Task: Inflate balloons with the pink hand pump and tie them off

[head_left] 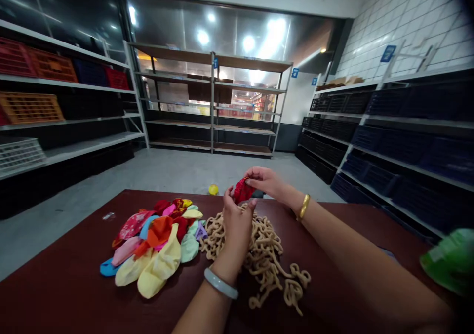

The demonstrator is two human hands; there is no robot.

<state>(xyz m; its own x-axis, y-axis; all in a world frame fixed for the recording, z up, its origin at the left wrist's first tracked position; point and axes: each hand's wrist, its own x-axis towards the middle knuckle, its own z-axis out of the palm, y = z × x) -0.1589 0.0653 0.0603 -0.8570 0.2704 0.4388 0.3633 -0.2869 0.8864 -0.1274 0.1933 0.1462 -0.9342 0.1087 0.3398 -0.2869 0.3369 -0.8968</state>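
Observation:
Both my hands hold a limp red balloon (242, 191) above the dark red table (66, 284). My left hand (237, 225), with a pale bangle on its wrist, pinches the balloon from below. My right hand (264, 181), with a gold bangle on the wrist, grips its top edge with closed fingers. Under my hands lies a tangle of beige rope (266, 260). To the left of the rope sits a heap of flat coloured balloons (159, 245) in yellow, red, orange, pink and blue.
A green object (450, 260) shows at the right edge. A small yellow ball (213, 189) lies on the grey floor beyond the table. Shelving with red and orange crates (37, 87) lines the left wall, dark crates (388, 141) the right, and empty racks (211, 102) stand at the back.

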